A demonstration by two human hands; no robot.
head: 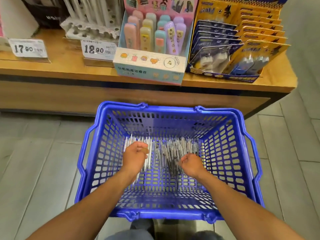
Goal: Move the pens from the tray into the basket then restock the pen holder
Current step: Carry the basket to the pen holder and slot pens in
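Both our hands reach down into the blue basket (pixel 251 163) on the floor.

Our left hand (pixel 134 157) has its grip curled around a bunch of pens (pixel 149 153); whether our right hand (pixel 191 164), curled over the darker pens, grasps any, we cannot tell. On the counter (pixel 60 66) behind, the grey pen holder (pixel 90 30) stands beside a pastel eraser box (pixel 149 64).

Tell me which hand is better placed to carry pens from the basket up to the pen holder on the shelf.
Probably the left hand. It is over the clear pens on the basket's left side, and the pen holder stands up and to the left. The right hand is farther away.
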